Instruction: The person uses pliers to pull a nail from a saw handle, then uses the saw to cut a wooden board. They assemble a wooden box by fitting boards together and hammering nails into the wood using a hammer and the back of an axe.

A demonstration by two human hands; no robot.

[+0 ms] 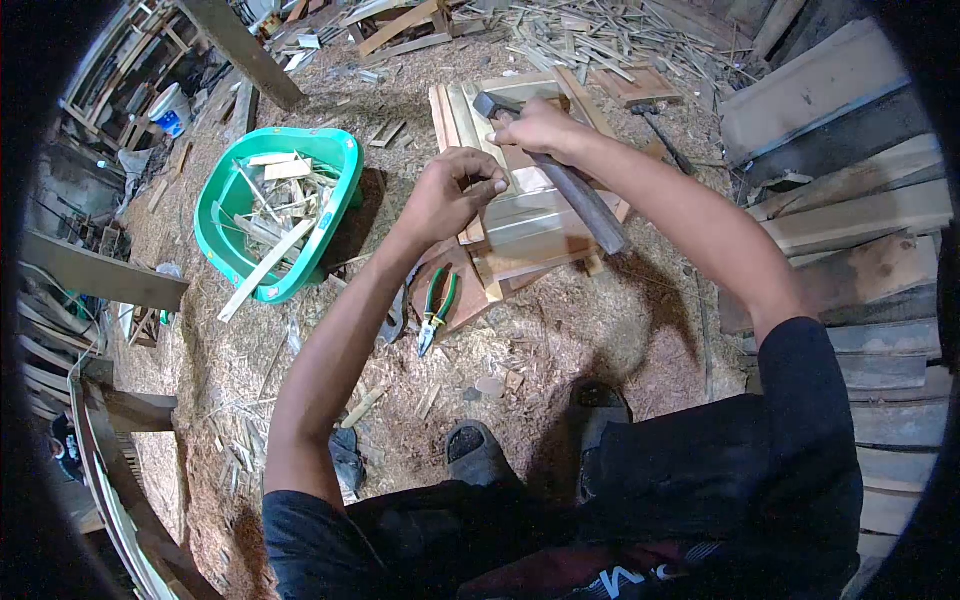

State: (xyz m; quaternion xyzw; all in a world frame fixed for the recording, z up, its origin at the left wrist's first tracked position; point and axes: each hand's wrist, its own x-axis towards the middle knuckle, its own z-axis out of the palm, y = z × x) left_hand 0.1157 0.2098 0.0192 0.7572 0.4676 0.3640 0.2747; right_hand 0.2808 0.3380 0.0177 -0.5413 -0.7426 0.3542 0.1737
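Observation:
My right hand (541, 131) is closed around a hammer (580, 205) close to its dark metal head, and the thick wooden handle slants down to the right past my wrist. To the left of it, my left hand (458, 192) has its thumb and fingers drawn together in a pinch; anything between the fingertips is too small to make out. Both hands are above a wooden panel assembly (530, 235) of pale and reddish boards on the floor. Pliers (438, 308) with green handles lie at its lower left corner, jaws toward me.
A green plastic tub (348, 150) full of wood scraps stands at the left. Planks (850, 215) are stacked along the right side. A wooden post (245, 55) rises at the upper left. Sawdust and offcuts (610, 40) cover the floor, and my sandals (478, 450) are below.

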